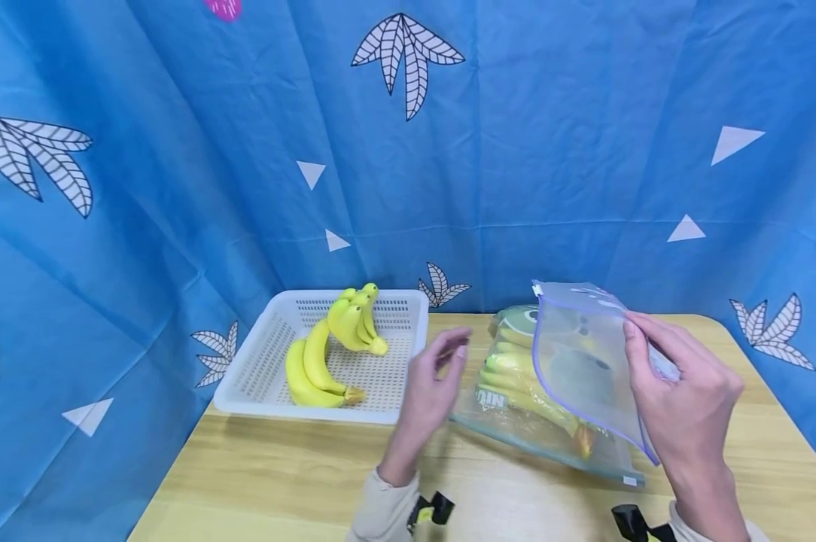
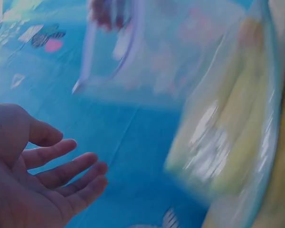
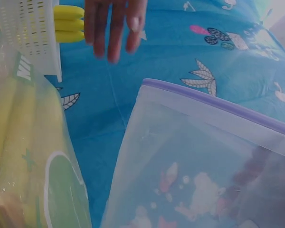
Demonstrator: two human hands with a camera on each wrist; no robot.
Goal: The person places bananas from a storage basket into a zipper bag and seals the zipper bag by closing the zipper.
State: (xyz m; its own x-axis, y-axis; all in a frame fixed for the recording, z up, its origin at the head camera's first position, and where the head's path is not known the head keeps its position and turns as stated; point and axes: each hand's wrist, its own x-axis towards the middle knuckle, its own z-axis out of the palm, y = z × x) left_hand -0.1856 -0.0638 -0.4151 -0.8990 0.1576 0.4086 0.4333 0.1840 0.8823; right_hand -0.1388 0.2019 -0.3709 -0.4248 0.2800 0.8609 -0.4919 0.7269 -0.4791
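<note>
My right hand (image 1: 686, 388) pinches the edge of a clear zip bag (image 1: 573, 369) with a purple zip strip and holds it up over the table. Red and white prints show on this zip bag (image 3: 147, 166) in the right wrist view. Partly behind it lies a second clear bag with a teal zip edge (image 1: 557, 454), and yellow bananas (image 1: 516, 376) show inside it. My left hand (image 1: 430, 384) is raised between the basket and the bags, fingers loosely bent, holding nothing. In the left wrist view the left hand (image 2: 52, 175) stands apart from both bags.
A white perforated basket (image 1: 245, 410) stands on the wooden table (image 1: 272, 482) at left. Inside are two bunches of bananas, one upper bunch (image 1: 354, 320) and one lower bunch (image 1: 306, 373). A blue patterned cloth (image 1: 550, 150) hangs behind and beside the table.
</note>
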